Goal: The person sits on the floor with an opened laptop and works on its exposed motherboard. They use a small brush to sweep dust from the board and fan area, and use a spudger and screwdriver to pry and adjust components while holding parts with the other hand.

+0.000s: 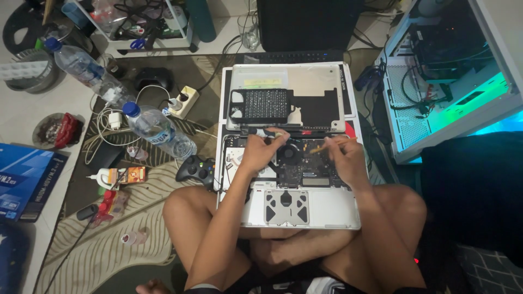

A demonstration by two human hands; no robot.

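Opened laptop (289, 209) lies bottom-up across the person's crossed legs, internals exposed directly under both hands. Left hand (260, 149) closed around a small tool with a dark handle (265, 132), tip over the board near the fan (287, 154). Right hand (343, 155) pinches a thin yellowish stick (327, 145), pointing left toward the same area. Judgement: board and connectors fragile, stiff but easily scratched; support the laptop by its metal edges, not the components. Removed bottom cover (305, 87) lies beyond the hands; game controller (197, 170) left of the left hand.
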